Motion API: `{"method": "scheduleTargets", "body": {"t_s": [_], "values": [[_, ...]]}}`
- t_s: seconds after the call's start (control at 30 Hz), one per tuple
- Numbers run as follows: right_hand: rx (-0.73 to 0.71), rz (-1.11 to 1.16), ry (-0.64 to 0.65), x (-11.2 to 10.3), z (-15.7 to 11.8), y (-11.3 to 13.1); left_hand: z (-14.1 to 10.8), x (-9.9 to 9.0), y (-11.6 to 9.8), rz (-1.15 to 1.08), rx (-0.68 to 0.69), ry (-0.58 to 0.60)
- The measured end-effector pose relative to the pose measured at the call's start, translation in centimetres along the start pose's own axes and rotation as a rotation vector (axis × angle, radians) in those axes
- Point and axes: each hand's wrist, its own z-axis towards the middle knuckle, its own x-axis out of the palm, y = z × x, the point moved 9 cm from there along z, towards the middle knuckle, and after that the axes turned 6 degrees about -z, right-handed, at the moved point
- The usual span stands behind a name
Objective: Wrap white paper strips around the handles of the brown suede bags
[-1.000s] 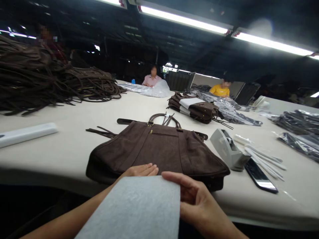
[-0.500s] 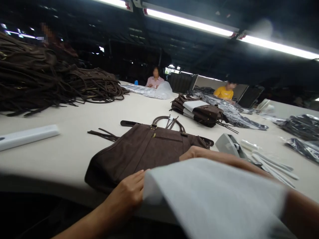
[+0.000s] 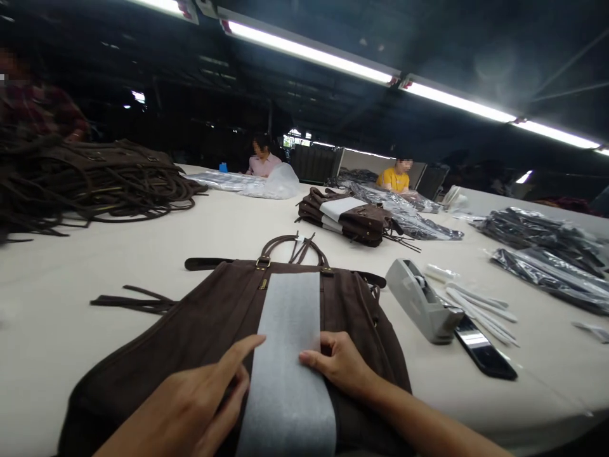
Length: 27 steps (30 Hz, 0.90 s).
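A dark brown handbag [image 3: 209,343] lies flat in front of me, its handles pointing away. Down its middle runs a strip of white wrapping paper [image 3: 290,317], hanging past the near side of the bag. My left hand [image 3: 200,387] rests over the bag, index finger stretched to the strip's left edge and the other fingers loosely bent, holding nothing. At the right edge, my right hand [image 3: 345,365] pinches the paper strip, thumb on top and fingers curled at the border.
A grey tape dispenser [image 3: 423,304], a phone [image 3: 485,349] and white strips [image 3: 480,311] lie to the right. Brown bags banded in white [image 3: 352,216] sit farther back. Piled bags [image 3: 109,178] are at left, plastic-wrapped ones [image 3: 547,235] at right. Several people work beyond.
The white paper has come down from the raised, curling position at right and now lies along the bag's middle. Both hands have moved onto its edges. The view has turned right.
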Motion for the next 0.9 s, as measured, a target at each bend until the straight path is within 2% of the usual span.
{"method": "scheduleTargets", "body": {"t_s": [0.07, 0.1, 0.13, 0.2, 0.27, 0.37, 0.43, 0.53, 0.63, 0.7, 0.77, 0.83, 0.9], "values": [[0.002, -0.062, -0.031, -0.1, 0.3, -0.1, 3.6, -1.2, -1.6, 0.036, -0.016, -0.068], [0.002, -0.083, -0.039, -0.1, 0.3, -0.1, 5.7, -1.2, -2.6, 0.058, -0.008, -0.071], [0.004, -0.091, -0.047, -0.1, 0.4, -0.2, 7.8, -0.6, -3.6, 0.081, -0.004, -0.03], [0.024, -0.069, -0.082, -0.2, 0.4, -0.6, 11.8, 2.2, -4.4, 0.136, -0.038, 0.169], [0.061, -0.005, -0.131, -0.5, 0.4, -1.0, 14.9, 5.4, -3.5, 0.208, -0.111, 0.358], [0.119, 0.116, -0.169, -0.8, 0.5, -1.7, 17.9, 8.4, 0.3, 0.283, -0.221, 0.415], [0.19, 0.175, -0.161, -0.6, 0.7, -2.4, 18.6, 9.5, 3.8, 0.287, -0.296, 0.403], [0.302, 0.222, -0.12, -0.1, 1.2, -4.1, 17.8, 10.4, 8.4, 0.218, -0.349, 0.392], [0.319, 0.205, -0.072, 0.4, 1.7, -5.6, 16.5, 10.8, 11.8, -0.063, -0.406, 0.315], [0.289, 0.184, -0.033, 0.5, 1.8, -6.2, 15.7, 11.4, 13.2, -0.29, -0.444, 0.281], [0.248, 0.147, 0.061, 0.6, 1.9, -5.8, 15.3, 12.1, 13.8, -0.409, -0.45, 0.287], [0.227, 0.057, 0.191, 0.2, 2.3, -4.2, 15.1, 12.3, 13.9, -0.433, -0.452, 0.281], [0.193, -0.152, 0.198, -1.7, 4.1, -1.7, 15.1, 12.1, 13.7, -0.442, -0.457, 0.25]]}}
